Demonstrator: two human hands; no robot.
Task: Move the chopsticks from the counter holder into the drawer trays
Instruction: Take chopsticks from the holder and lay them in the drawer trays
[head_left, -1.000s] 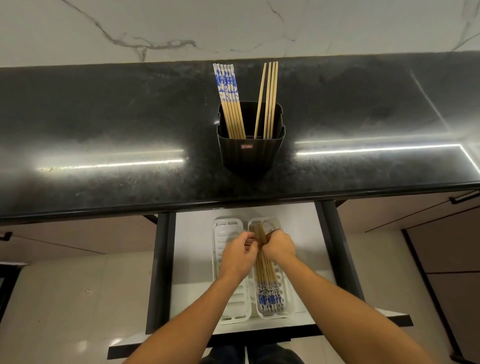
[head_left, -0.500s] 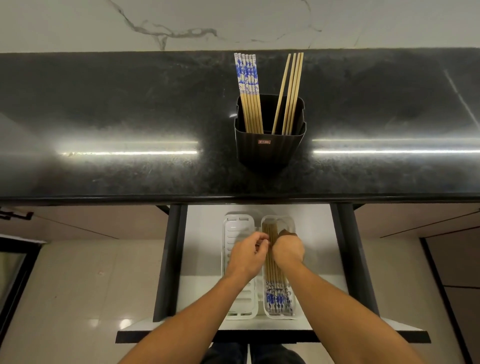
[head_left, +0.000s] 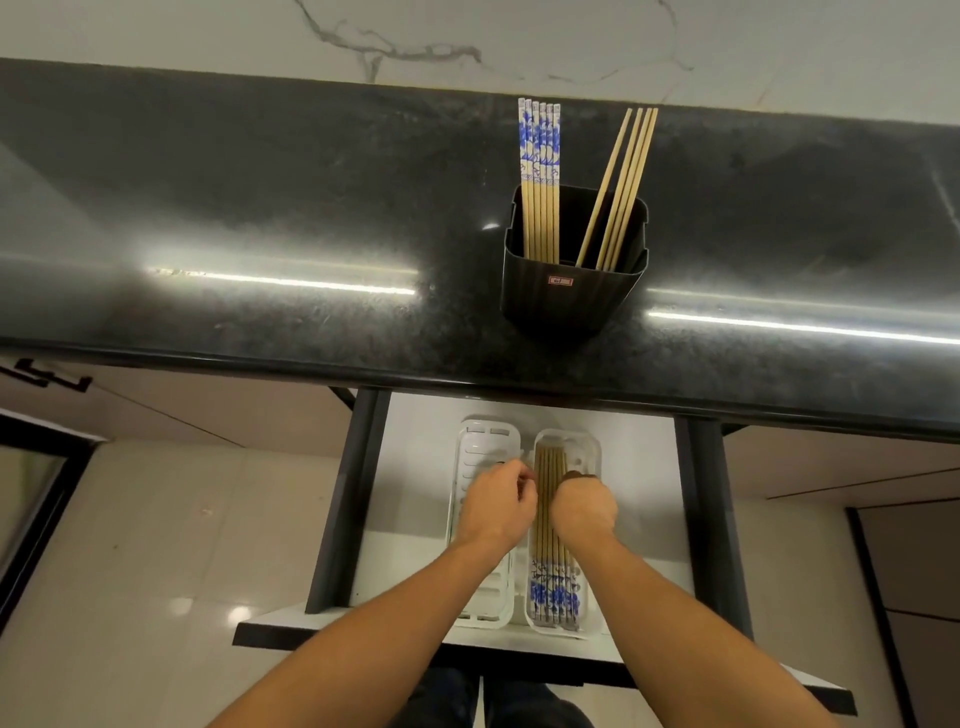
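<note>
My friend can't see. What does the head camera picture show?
A person's left hand and right hand reach down to a row of chopsticks lying in the right white tray of an open drawer, next to the left white tray. On the black counter above, a black holder has blue-patterned chopsticks and plain wooden chopsticks standing in it.

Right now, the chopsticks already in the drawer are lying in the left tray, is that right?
Not quite. The chopsticks already in the drawer are lying in the right tray, as the head view shows.
</note>
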